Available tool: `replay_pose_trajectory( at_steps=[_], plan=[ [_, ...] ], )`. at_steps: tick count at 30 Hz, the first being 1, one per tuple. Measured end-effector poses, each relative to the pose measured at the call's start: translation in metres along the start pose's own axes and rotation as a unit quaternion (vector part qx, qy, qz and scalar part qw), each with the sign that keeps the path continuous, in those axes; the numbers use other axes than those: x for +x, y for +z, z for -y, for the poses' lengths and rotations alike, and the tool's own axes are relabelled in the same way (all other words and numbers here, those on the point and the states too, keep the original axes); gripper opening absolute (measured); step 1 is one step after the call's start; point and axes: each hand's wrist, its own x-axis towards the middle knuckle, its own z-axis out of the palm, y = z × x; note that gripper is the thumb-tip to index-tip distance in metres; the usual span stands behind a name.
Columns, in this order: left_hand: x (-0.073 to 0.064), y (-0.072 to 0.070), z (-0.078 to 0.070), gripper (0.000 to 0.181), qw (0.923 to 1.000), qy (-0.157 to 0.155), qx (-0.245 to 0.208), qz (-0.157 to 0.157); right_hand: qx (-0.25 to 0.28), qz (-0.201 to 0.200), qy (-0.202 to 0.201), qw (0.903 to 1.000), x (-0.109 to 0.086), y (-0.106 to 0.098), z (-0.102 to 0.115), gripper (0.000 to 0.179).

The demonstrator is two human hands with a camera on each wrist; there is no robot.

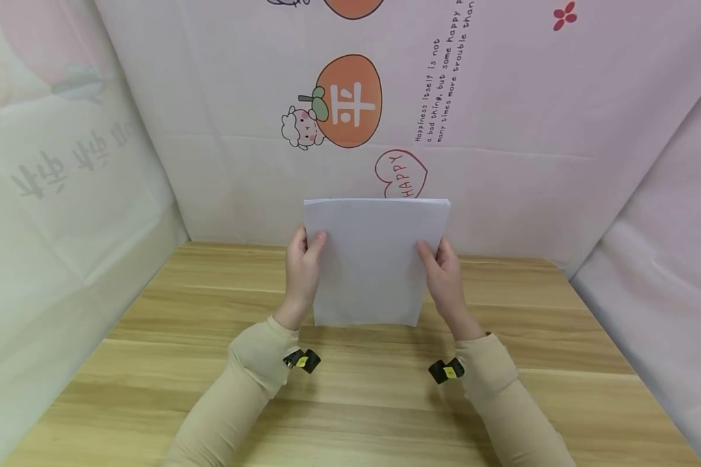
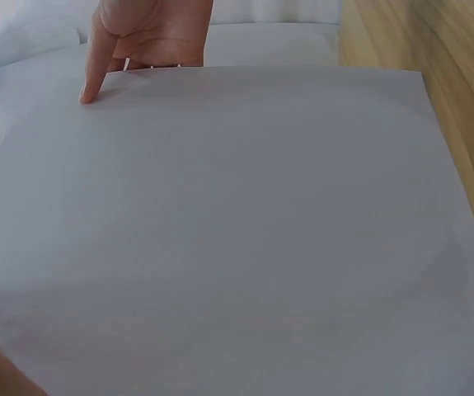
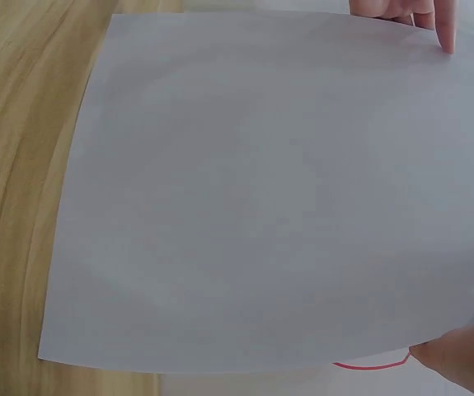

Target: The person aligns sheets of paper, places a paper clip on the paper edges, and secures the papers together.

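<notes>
A stack of white paper stands tilted upright over the wooden table, its blank face toward me. My left hand grips its left edge, thumb on the front and fingers behind. On the opposite edge my right hand holds it the same way. The top edge shows slightly offset sheets. In the left wrist view the paper fills most of the picture, with the right hand at its far edge. In the right wrist view the right thumb lies at the near edge. The fingers behind the paper are mostly hidden.
The wooden table spreads beneath both forearms. Behind it hangs a white printed cloth with an orange fruit drawing and lettering. Pale cloth walls stand on both sides. Small black cameras sit at the wrists.
</notes>
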Motion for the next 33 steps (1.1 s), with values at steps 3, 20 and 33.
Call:
replay_pose_trajectory(
  at_steps=[3,20,33],
  plan=[
    [0.002,0.002,-0.001,0.028,1.0000,0.000,-0.002,-0.004,-0.004,0.002,-0.004,1.0000,0.002,-0.001,0.001,0.044],
    [0.004,-0.001,-0.011,0.030,0.9999,-0.005,-0.013,-0.005,-0.003,0.009,-0.007,0.9999,0.004,0.003,0.008,0.045],
    [0.005,-0.004,-0.010,0.028,0.9999,0.008,-0.009,0.003,0.007,0.011,-0.006,0.9999,0.003,0.004,0.013,0.044]
  ],
)
